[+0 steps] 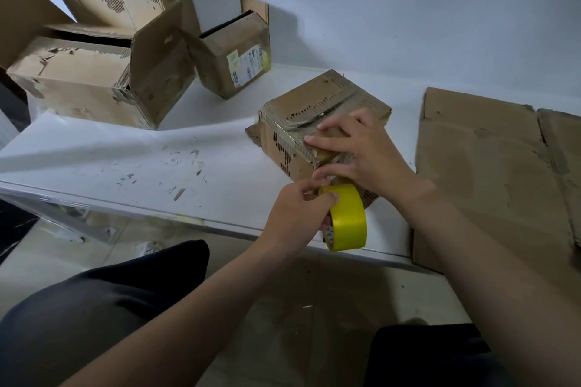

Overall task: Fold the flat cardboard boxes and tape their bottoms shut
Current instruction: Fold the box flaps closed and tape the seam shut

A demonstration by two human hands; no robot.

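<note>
Centre frame, my right hand's (361,148) straight fingers press the small brown cardboard box (314,104) on the white worktop (188,173). My left hand (295,217) grips the yellow tape roll (349,220) just below. Opened cardboard boxes (78,78) stand upper left, flat brown cardboard (490,173) lies right.

Left hand (300,217) curled, right hand (364,151) flat.

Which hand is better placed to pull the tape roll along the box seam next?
Left. The left hand grips the yellow tape roll at the near corner of the box. The right hand presses down on the box, so it should probably hold it steady.
</note>
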